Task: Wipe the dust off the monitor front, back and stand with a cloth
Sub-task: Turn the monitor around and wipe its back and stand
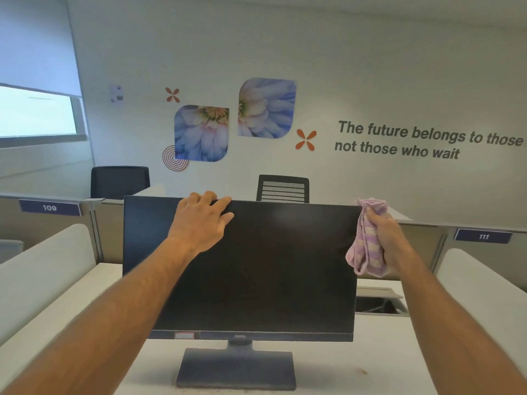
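Two dark mesh office chairs (283, 188) stood behind my white desk (370, 354). Blue flower prints (266, 108) hung on the wall. Navy partition signs (50, 208) read 109 and 111.

So I'm in an open-plan office, pretty standard. Rows of white table (379, 352) spots split by low partitions (42, 269), each with a little number plate, 109 (50, 208) on one and 111 (483, 236) on another. Black office chairs (283, 189) across from me, a motivational quote (427, 139) and flower prints (266, 107) on the wall, window blind (37, 44) to the left.
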Demonstrator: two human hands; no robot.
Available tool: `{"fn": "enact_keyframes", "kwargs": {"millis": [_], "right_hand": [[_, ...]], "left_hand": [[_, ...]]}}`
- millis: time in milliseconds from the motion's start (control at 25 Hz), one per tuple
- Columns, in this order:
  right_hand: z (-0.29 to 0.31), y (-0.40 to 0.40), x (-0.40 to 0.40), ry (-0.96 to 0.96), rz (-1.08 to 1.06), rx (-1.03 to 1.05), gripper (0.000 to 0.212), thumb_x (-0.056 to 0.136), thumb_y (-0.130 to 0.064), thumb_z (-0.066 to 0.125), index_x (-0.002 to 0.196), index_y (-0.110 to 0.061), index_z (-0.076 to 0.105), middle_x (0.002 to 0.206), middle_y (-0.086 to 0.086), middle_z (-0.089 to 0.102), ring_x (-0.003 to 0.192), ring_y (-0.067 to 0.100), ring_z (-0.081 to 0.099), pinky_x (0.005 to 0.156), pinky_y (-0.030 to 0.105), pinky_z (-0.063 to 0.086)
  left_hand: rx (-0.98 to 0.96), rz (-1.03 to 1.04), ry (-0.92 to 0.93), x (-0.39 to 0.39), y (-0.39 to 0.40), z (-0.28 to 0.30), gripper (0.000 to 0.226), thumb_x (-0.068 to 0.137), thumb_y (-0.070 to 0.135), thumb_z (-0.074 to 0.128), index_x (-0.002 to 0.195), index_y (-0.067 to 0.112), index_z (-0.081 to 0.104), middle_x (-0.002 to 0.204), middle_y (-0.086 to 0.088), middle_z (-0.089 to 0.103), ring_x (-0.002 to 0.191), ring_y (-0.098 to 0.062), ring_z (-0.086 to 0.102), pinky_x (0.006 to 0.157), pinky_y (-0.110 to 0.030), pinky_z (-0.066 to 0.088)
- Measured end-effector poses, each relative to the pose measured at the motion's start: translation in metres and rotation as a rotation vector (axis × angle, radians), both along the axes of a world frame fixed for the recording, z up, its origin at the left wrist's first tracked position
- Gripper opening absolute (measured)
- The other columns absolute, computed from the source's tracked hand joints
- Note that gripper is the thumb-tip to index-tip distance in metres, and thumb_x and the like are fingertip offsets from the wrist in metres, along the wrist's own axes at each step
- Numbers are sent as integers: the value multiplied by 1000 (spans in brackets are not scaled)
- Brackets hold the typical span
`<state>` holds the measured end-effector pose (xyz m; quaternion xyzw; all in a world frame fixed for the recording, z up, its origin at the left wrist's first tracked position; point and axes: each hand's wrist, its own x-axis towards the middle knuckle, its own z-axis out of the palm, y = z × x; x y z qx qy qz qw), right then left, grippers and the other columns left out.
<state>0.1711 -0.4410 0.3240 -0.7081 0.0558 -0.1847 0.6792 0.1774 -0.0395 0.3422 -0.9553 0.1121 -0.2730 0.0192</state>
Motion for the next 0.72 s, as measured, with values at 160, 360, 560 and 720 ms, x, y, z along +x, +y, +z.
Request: {"fn": "enact_keyframes", "kwargs": {"millis": [160,360,560,720], "right_hand": [[-12,-6,-4,14,89,1,43,91,-52,66,115,-15,63,93,8,65,84,26,68,75,38,57],[-14,-11,-31,-26,149,-1,32,87,-39,74,100,-13,63,84,7,64,76,24,64,70,34,55],[-22,-3,-79,-52,231,-33,57,62,-55,84,94,-13,62,75,4,64,69,23,64,62,28,57],[-31,8,-110,-123,388,30,30,74,-39,79,93,-18,71,85,9,69,74,24,68,69,33,56]], "left_hand": [[18,11,10,0,2,4,51,104,51,28,150,30,37,144,-1,47,126,-29,45,103,-43,42],[-64,-23,37,4,2,5,46,103,48,34,144,29,46,137,-4,53,119,-32,51,97,-46,46],[-226,-74,101,8,-2,10,42,102,45,41,134,23,58,135,-6,59,121,-33,54,101,-51,44],[-233,-116,95,0,-14,18,36,104,39,40,109,16,66,117,-10,68,107,-37,59,93,-51,46]]}}
